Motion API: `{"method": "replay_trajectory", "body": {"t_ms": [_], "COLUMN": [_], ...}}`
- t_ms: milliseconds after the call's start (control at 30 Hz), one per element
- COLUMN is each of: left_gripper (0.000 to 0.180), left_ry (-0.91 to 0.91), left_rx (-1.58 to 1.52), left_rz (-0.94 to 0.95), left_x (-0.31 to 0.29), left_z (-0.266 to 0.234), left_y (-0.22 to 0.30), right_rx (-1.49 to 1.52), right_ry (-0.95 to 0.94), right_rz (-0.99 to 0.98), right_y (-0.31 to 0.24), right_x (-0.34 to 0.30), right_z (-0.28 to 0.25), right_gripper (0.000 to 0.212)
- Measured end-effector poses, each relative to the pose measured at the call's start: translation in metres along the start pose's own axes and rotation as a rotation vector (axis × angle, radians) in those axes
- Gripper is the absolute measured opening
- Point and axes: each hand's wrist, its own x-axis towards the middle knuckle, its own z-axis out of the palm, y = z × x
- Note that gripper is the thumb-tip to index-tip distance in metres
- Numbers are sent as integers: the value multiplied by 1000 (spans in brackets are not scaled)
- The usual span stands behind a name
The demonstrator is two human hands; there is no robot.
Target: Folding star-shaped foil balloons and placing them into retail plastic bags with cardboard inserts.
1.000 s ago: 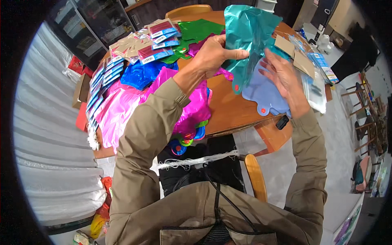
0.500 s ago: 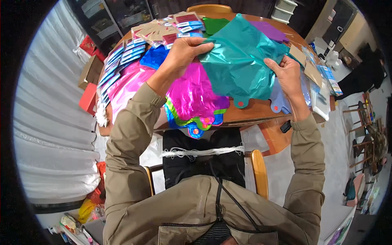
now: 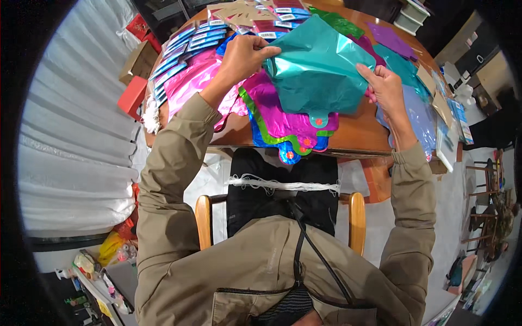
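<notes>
A flat teal foil balloon (image 3: 318, 76) is stretched between both hands above the wooden table (image 3: 359, 138). My left hand (image 3: 244, 54) pinches its left edge and my right hand (image 3: 383, 87) grips its right edge. Under it lies a stack of flat foil balloons: a magenta one (image 3: 280, 111) with a green rim on top and a blue one (image 3: 283, 152) at the bottom, their tabs hanging over the table's near edge. A pink foil balloon (image 3: 190, 81) lies further left.
Packets in a fanned row (image 3: 182, 43) lie at the table's far left. Green (image 3: 337, 22), purple (image 3: 389, 38) and pale lilac (image 3: 424, 122) foil balloons cover the right side. Cardboard boxes (image 3: 136, 79) stand by the table's left. I sit on a wooden chair (image 3: 356, 214).
Both hands have brought the teal balloon down from a raised position and spread it flat over the stack in front of me.
</notes>
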Motion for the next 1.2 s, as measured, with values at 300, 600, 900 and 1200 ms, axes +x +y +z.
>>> {"method": "replay_trajectory", "body": {"t_ms": [300, 600, 900, 1200], "left_gripper": [29, 26, 25, 26], "left_ry": [-69, -172, -265, -174], "left_rx": [244, 363, 715, 500], "left_rz": [-112, 24, 13, 627], "left_x": [-5, -10, -8, 5], "left_z": [12, -5, -2, 81], "left_y": [-50, -74, -39, 58], "right_rx": [56, -448, -983, -1065], "right_ry": [-55, 235, -23, -121], "right_rz": [13, -33, -582, -588], "right_y": [19, 55, 78, 61], "right_x": [-15, -75, -114, -136], "right_z": [-12, -142, -132, -116], "right_gripper": [29, 36, 54, 38]}}
